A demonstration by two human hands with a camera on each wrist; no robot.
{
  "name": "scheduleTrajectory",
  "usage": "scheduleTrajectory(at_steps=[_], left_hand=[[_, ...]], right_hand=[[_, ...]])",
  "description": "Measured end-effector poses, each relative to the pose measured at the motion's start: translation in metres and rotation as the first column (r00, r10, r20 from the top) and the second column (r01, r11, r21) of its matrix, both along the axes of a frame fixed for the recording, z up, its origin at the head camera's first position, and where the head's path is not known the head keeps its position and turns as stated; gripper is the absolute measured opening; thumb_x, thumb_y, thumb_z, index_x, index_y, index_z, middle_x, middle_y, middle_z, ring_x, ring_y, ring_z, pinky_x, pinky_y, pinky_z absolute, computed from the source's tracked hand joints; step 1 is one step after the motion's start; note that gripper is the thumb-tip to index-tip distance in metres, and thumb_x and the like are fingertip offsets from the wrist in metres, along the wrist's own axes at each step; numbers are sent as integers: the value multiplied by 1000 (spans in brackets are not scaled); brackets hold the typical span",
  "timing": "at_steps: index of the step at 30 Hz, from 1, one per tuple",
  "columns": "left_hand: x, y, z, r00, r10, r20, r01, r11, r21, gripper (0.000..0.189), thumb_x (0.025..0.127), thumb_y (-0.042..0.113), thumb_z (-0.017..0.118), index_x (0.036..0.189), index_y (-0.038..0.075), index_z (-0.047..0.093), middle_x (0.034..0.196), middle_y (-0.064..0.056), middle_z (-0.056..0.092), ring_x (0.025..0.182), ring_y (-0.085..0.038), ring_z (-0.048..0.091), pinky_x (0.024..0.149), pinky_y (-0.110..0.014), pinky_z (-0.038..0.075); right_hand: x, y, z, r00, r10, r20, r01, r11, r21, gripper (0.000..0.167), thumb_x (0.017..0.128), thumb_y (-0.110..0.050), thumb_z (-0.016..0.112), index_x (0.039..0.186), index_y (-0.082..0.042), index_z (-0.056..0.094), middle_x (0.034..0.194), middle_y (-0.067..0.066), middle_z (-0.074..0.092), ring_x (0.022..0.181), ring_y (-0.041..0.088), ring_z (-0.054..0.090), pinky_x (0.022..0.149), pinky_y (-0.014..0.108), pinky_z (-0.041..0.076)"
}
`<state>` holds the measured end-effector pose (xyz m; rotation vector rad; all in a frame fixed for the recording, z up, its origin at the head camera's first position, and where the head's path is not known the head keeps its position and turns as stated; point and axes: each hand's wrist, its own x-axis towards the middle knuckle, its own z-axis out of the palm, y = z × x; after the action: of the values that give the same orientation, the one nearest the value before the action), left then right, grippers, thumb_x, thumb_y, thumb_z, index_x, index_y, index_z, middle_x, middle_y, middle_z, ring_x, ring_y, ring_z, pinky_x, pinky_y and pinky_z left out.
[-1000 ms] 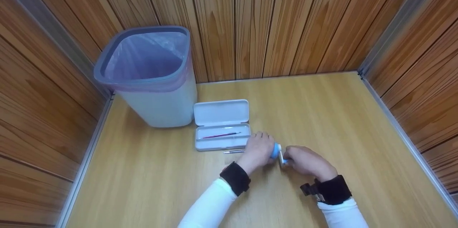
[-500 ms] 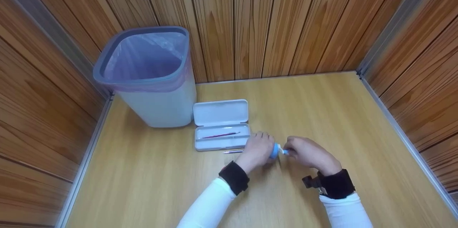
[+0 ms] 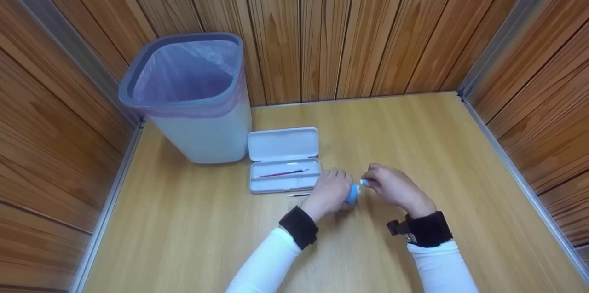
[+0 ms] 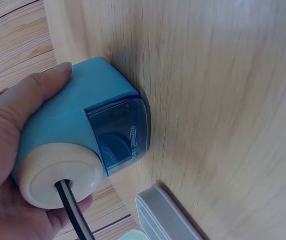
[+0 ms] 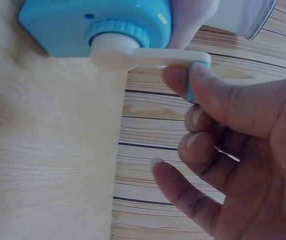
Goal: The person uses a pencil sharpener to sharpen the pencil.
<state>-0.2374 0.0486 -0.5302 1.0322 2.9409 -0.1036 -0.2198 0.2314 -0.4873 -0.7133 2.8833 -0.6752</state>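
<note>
My left hand (image 3: 330, 191) grips a blue pencil sharpener (image 4: 72, 105) on the table, thumb along its upper side. A dark, striped pencil (image 4: 75, 212) sticks out of the round cream front. In the head view this pencil (image 3: 298, 195) shows to the left of the hand. On the other side, my right hand (image 3: 393, 187) pinches the small blue knob (image 5: 191, 90) of the white crank (image 5: 165, 56) between thumb and index finger. The other right fingers are loosely bent. A clear dark-blue shavings drawer (image 4: 120, 137) faces the left wrist camera.
Just beyond the pencil stands an open white pencil case (image 3: 283, 144) with a thin dark red pencil (image 3: 278, 175) inside. A lined waste bin (image 3: 207, 139) stands at the back left. Wood-panelled walls (image 3: 322, 31) enclose the wooden table (image 3: 184, 238) on three sides.
The right hand has moved away from the person, swinging the crank from pointing toward the person to pointing slightly away. The left hand and sharpener stay almost in place.
</note>
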Motion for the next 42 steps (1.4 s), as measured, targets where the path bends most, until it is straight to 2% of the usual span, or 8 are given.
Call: scheduleTrajectory(at_steps=[5, 10, 16, 24, 31, 35, 38, 42], left_hand=[[0, 1, -2, 1000, -14, -14, 14, 1000, -19, 63, 78, 53, 76, 118, 9, 58, 107, -4, 61, 100, -20, 57, 87, -34, 47], [0, 2, -2, 1000, -7, 21, 7, 1000, -13, 63, 78, 52, 77, 121, 9, 57, 110, -5, 60, 103, -20, 56, 90, -34, 46], [0, 2, -2, 1000, -5, 12, 5, 1000, -10, 62, 79, 52, 76, 120, 8, 58, 110, -5, 61, 103, -20, 56, 89, -34, 47], [1, 2, -4, 1000, 11, 20, -11, 1000, 2, 63, 80, 51, 76, 122, 9, 57, 110, -5, 61, 102, -20, 55, 90, -35, 46], [4, 4, -4, 999, 23, -30, -24, 1000, -14, 68, 79, 53, 76, 125, 9, 54, 109, -5, 61, 101, -20, 57, 87, -34, 48], [6, 6, -3, 998, 35, -54, -35, 999, -12, 68, 78, 54, 75, 124, 9, 54, 107, -5, 61, 99, -20, 58, 83, -33, 47], [7, 7, -1, 998, 52, -36, -53, 998, -21, 66, 79, 53, 76, 125, 10, 55, 109, -5, 62, 100, -20, 58, 83, -33, 46], [8, 8, 4, 997, 62, -51, -64, 998, -30, 59, 80, 48, 76, 123, 11, 60, 106, -5, 65, 96, -21, 60, 79, -34, 46]], right_hand=[[-8, -1, -6, 1000, -7, -31, 8, 1000, 10, 13, 95, -6, 63, 102, -3, 73, 88, -3, 55, 78, 14, 54, 70, 33, 50], [-16, -2, -10, 998, -58, 19, 58, 998, 18, 18, 97, -6, 60, 111, -3, 71, 97, 2, 60, 88, 21, 59, 78, 39, 52], [-21, -1, -14, 995, -77, 60, 76, 997, 20, 23, 98, -7, 57, 118, -3, 68, 104, 6, 63, 98, 27, 61, 86, 43, 51], [-21, 0, -17, 991, -85, 104, 86, 996, 2, 26, 100, -10, 56, 123, -3, 66, 109, 8, 65, 105, 29, 61, 90, 45, 49], [-18, -1, -17, 995, -85, 58, 86, 996, -3, 27, 100, -11, 56, 123, -4, 67, 115, 12, 62, 107, 31, 60, 90, 46, 49], [-18, -1, -17, 998, -55, 19, 55, 998, 10, 26, 100, -10, 55, 121, -2, 68, 109, 9, 62, 98, 26, 60, 84, 42, 50], [-18, -2, -15, 998, -50, 43, 49, 999, 8, 25, 101, -10, 53, 120, -2, 68, 102, 5, 60, 90, 21, 57, 79, 38, 50], [-17, -3, -11, 995, -58, 83, 57, 998, 11, 26, 102, -10, 51, 122, -2, 66, 108, 8, 61, 100, 26, 60, 87, 43, 50]])
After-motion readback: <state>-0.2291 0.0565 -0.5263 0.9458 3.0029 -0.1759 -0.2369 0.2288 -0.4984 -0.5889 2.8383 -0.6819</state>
